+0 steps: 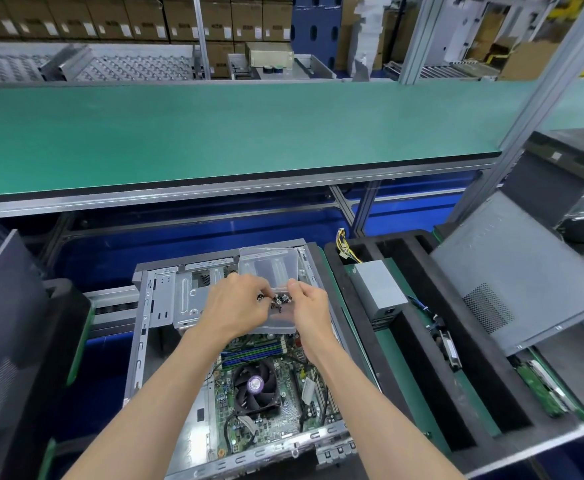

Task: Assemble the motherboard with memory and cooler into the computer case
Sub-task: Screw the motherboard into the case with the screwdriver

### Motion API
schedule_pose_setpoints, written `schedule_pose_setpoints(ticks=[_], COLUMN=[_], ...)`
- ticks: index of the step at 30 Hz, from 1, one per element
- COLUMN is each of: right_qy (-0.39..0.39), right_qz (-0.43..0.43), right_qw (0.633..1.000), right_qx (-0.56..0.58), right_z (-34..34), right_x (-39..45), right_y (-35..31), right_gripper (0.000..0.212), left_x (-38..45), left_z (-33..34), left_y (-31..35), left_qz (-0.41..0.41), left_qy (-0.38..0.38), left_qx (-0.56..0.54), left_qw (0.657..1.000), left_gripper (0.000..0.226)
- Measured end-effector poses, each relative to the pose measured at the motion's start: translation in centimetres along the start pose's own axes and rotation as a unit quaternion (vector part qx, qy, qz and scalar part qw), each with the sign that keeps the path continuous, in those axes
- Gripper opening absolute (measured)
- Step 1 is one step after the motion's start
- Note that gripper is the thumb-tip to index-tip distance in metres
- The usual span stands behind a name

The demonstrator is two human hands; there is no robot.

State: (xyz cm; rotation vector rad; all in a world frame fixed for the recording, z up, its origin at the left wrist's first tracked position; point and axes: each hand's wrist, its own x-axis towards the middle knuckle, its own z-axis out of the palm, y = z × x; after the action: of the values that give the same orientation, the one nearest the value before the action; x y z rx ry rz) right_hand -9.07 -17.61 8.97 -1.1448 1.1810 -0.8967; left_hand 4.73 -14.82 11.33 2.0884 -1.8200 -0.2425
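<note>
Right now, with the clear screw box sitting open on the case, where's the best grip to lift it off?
Grip the clear plastic box by its shallow tray's near rim and right edge, coming from above and the front. Its lid stands open at the back, and both the left hand and right hand are picking screws in the middle, so keep it level.

Both hands are over the open computer case (152,341), picking at a little heap of dark screws (280,301) in a clear plastic box (269,265) sitting on the case's drive bay. Left hand (235,306) and right hand (309,313) have fingertips curled in, pinching at the screws — can't tell exactly what each holds. The motherboard (283,407) is already in the case, with the cooler fan (256,384) on it and memory sticks (252,351) just above. A grey power supply (378,292) sits in the foam tray to the right — green counter (214,133) beyond.
</note>
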Motion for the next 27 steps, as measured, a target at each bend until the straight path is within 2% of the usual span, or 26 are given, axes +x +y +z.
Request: schedule_pose_setpoints(ticks=[8,17,19,21,23,24,25,27], right_qy=[0.008,0.007,0.003,-0.006,-0.016,-0.016,-0.014,-0.015], right_qz=[-0.029,-0.022,-0.014,0.003,0.019,0.024,0.027,0.028], right_qw=[0.999,0.999,1.000,1.000,0.999,0.999,0.999,0.999], right_qx=[-0.038,-0.025,-0.024,-0.002,0.030,0.034,0.033,0.028], right_z=[0.1,0.3,0.2,0.0,-0.2,-0.3,-0.3,-0.3], right_x=[0.3,0.2,0.3,0.4,0.5,0.5,0.5,0.4], right_y=[-0.2,-0.3,-0.2,-0.2,-0.3,-0.3,-0.3,-0.3], right_gripper=[0.057,0.047,0.042,0.039,0.041,0.042,0.043,0.044], left_x=[0.3,0.6,0.6,0.7,0.8,0.8,0.7,0.6], left_z=[0.2,0.3,0.0,-0.6,-1.2,-1.5,-1.7,-1.8], left_y=[0.8,1.4,1.3,0.9,0.5,0.3,0.2,0.0], left_qz=[-0.008,-0.029,-0.048,-0.075,-0.102,-0.116,-0.131,-0.162], left_qy=[0.011,0.001,-0.004,0.004,0.022,0.025,0.025,0.010], left_qx=[0.003,0.018,-0.031,-0.151,-0.304,-0.393,-0.490,-0.655], left_qw=[1.000,0.999,0.998,0.986,0.947,0.912,0.861,0.738], left_gripper=[0.017,0.014,0.013,0.016,0.024,0.027,0.030,0.032])
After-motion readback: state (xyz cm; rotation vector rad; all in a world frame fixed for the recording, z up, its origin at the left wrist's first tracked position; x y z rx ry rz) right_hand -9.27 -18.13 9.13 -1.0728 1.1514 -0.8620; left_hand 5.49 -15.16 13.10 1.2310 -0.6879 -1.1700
